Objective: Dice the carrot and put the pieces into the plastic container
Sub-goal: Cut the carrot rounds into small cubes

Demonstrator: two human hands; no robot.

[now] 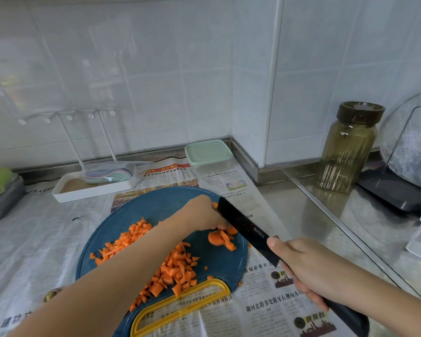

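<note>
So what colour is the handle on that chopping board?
Yellow handle on a dark blue chopping board, seen in the head view.

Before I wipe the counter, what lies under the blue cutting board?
Newspaper, seen around the cutting board and through its handle hole; beneath the board's middle is hidden.

The steel tabletop [301, 212] runs back to a tiled corner. Newspaper sheets [32, 239] cover its left and middle. On the bare right part, near the back edge, stand a brown lidded jar [348, 152] and a flat black device [391, 194].
</note>
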